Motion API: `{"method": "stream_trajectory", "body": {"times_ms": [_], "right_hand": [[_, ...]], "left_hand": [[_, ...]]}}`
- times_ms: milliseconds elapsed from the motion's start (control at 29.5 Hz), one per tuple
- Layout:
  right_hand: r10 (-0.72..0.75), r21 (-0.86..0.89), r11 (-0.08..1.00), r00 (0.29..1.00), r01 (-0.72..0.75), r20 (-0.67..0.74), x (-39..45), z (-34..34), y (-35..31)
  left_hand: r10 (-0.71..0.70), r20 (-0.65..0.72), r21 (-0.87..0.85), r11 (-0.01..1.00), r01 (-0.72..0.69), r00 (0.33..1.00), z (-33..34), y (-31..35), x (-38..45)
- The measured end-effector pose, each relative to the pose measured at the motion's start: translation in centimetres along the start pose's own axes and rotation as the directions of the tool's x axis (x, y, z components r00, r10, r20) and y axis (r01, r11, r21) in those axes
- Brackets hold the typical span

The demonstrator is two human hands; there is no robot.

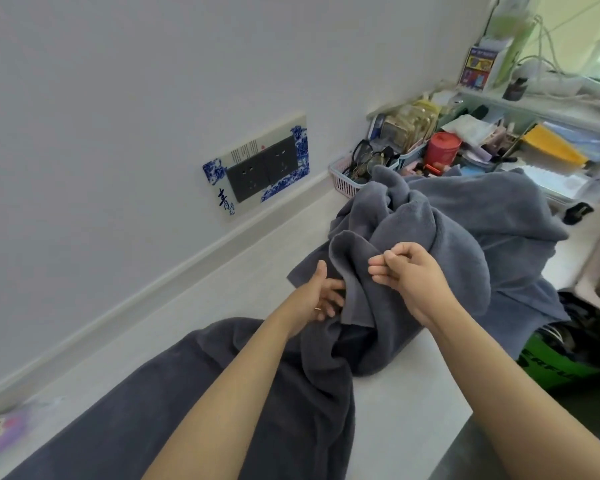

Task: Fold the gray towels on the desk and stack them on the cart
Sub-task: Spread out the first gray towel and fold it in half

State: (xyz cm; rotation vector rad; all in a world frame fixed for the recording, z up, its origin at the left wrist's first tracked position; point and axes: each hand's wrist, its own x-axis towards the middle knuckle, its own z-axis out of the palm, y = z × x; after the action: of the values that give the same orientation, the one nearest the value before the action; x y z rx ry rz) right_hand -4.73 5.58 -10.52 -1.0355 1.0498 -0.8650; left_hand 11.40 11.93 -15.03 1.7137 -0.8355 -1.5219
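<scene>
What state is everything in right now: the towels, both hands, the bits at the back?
gray towel in the hands: crumpled, unfolded, heaped on the desk.
darker gray towel: spread loosely, unfolded, near the viewer.
left hand: fingers reaching into a towel fold.
right hand: fingers curled, whether it pinches cloth is unclear.
red jar: upright, lid on.
wall socket: nothing plugged in.
pink basket: holds dark items.
</scene>
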Motion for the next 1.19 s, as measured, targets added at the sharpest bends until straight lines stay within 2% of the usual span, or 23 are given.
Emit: {"method": "stream_trajectory", "body": {"times_ms": [102, 204, 339, 407, 543, 645, 747, 814, 848, 916, 984, 1086, 1188], "right_hand": [[0.009, -0.256, 0.967, 0.998, 0.007, 0.064, 0.1, -0.3, 0.2], [0.084, -0.494, 0.869, 0.985, 0.001, 0.150, 0.1, 1.2, 1.5], [-0.041, -0.456, 0.888, 0.998, 0.056, 0.043, 0.2, 1.8, 2.6], [-0.048, -0.406, 0.913, 0.999, 0.043, -0.002, 0.1, 1.7, 2.8], [-0.078, -0.443, 0.894, 0.997, 0.063, -0.015, -1.0, 1.4, 2.1], [-0.132, -0.499, 0.856, 0.990, 0.139, 0.048, -2.3, 1.1, 0.1], [-0.147, -0.553, 0.799, 0.969, 0.236, 0.201, -4.7, 0.4, -3.1], [-0.146, -0.581, 0.760, 0.948, 0.289, 0.282, -5.7, -0.1, -5.0], [-0.164, -0.587, 0.747, 0.942, 0.312, 0.292, -6.5, -0.4, -5.8], [-0.234, -0.585, 0.741, 0.943, 0.331, 0.237, -8.1, -1.9, -8.0], [-0.296, -0.584, 0.737, 0.939, 0.340, 0.174, -9.2, -3.7, -10.0], [-0.326, -0.526, 0.796, 0.945, 0.298, 0.041, -10.0, -5.7, -11.8], [-0.334, -0.464, 0.852, 0.934, 0.244, -0.122, -9.5, -7.8, -13.4]], "left_hand": [[0.051, -0.029, -0.038, 0.998, -0.052, 0.998, 1.1, 0.4, -0.9], [0.110, 0.050, -0.250, 0.964, -0.094, 0.993, 2.3, 0.6, -1.5], [0.106, 0.059, -0.329, 0.941, -0.081, 0.993, 2.6, 0.8, -2.1], [0.116, 0.017, -0.352, 0.930, -0.103, 0.993, 2.1, 0.7, -2.6], [0.208, -0.121, -0.218, 0.948, -0.231, 0.971, 1.6, 1.5, -3.6], [0.419, -0.153, 0.069, 0.908, -0.413, 0.895, 1.5, 3.5, -4.6], [0.519, -0.127, 0.135, 0.853, -0.504, 0.845, 1.9, 6.7, -6.4], [0.533, -0.037, 0.328, 0.806, -0.493, 0.846, 2.1, 8.1, -6.0], [0.511, 0.043, 0.372, 0.789, -0.488, 0.859, 2.0, 8.3, -5.9], [0.369, 0.197, 0.307, 0.856, -0.415, 0.908, 1.8, 9.9, -6.7], [0.292, 0.286, 0.254, 0.895, -0.366, 0.913, 1.4, 11.3, -7.1], [0.324, 0.322, 0.162, 0.907, -0.389, 0.890, 1.0, 13.5, -8.0], [0.314, 0.304, 0.292, 0.868, -0.402, 0.899, -0.6, 15.8, -9.6]]}}
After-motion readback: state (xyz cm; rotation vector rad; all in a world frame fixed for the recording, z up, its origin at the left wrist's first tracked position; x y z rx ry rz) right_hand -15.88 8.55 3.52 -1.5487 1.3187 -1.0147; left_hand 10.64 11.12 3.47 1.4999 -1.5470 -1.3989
